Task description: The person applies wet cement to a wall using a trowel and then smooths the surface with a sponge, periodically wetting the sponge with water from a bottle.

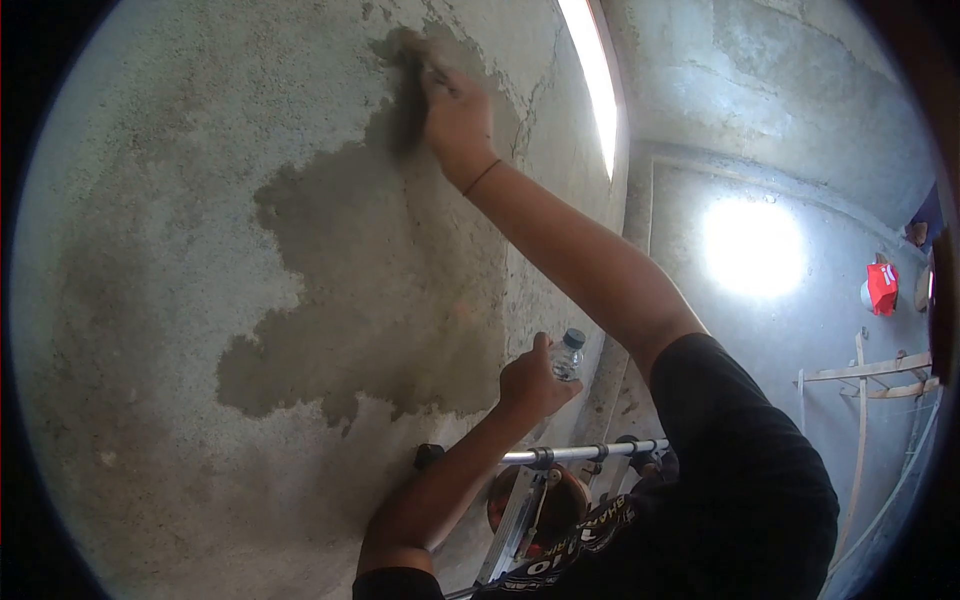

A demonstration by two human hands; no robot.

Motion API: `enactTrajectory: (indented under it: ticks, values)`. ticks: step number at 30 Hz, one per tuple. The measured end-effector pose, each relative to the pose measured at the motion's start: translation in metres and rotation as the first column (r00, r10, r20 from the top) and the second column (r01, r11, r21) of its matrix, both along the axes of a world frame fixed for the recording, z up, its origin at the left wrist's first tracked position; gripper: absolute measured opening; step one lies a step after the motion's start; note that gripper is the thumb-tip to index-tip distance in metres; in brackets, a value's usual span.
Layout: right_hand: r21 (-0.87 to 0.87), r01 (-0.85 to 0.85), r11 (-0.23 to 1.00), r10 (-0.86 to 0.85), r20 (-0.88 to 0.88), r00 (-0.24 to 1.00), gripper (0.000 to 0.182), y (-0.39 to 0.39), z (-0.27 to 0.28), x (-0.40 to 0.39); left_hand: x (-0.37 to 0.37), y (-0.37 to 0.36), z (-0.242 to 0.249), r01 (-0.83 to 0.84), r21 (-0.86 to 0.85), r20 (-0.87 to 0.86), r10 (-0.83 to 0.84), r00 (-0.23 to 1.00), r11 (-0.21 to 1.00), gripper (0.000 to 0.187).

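Note:
My right hand (460,115) reaches high onto the rough grey plaster wall (200,230), its fingers closed round a flat dark tool (408,110). Motion smears the tool, so its exact kind does not show. It lies against the upper end of a wet, darker patch (370,270) with ragged edges that spreads down the wall. Lower down, my left hand (535,385) grips a clear plastic bottle (566,358) with a dark blue cap. Little of what is inside the bottle can be made out.
Below my arms stands a metal ladder (520,458), with a brown round container (568,500) behind it. A bright narrow opening (592,80) runs beside the wall. Farther right are a wooden frame (862,385) and a red bag (882,288).

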State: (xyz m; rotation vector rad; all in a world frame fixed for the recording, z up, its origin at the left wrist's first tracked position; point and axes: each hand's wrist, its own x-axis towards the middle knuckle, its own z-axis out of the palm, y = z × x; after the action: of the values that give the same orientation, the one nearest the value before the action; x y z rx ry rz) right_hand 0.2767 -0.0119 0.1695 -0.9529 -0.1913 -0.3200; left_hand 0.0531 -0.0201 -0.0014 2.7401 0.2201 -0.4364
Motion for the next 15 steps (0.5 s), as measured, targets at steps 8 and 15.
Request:
enactTrajectory:
  ticks: [8,15]
  values:
    - [0.447,-0.275,0.851,0.343,-0.076,0.936,0.027,-0.048,-0.056,0.010,0.001,0.002,0.005,0.038,0.003,0.048,-0.038,0.998,0.999,0.079]
    - [0.252,-0.187,0.949,0.283,-0.430,0.857,0.033,-0.023,-0.128,0.080,0.003,0.003,0.004,0.047,0.010,0.025,-0.048,0.999,0.999,0.078]
